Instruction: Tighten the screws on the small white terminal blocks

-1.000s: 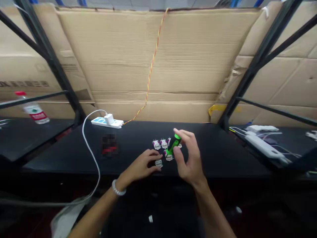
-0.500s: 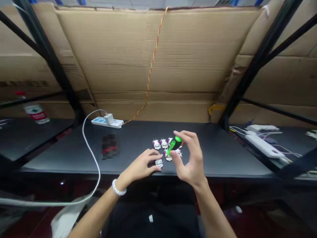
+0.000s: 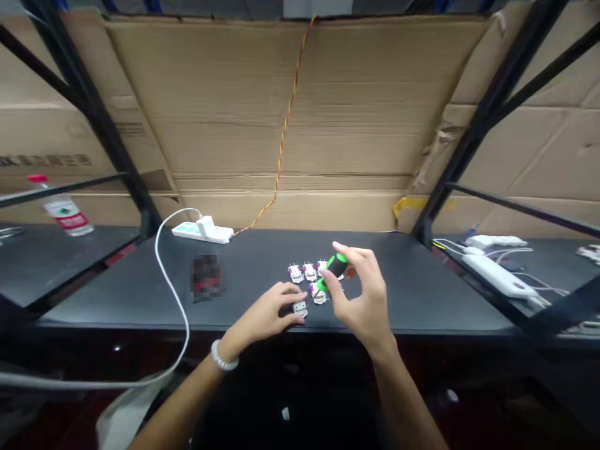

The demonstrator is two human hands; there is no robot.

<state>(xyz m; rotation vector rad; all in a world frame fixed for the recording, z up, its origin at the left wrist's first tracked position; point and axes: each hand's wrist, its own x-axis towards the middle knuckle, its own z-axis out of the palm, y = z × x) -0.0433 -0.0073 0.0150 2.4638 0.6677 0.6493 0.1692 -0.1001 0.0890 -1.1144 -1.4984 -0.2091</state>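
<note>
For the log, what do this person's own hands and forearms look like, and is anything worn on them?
Both the left hand and the right hand are ungloved, the forearms sleeveless. A pale, beaded-looking bracelet circles the left wrist; nothing shows on the right.

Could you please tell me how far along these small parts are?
The left hand holds a pale part; the right hand a green-and-black screwdriver: that work seems in hand. The purple-and-white parts sit grouped beyond, perhaps done, but too small to confirm. Left: seemingly at least the held part.
</note>
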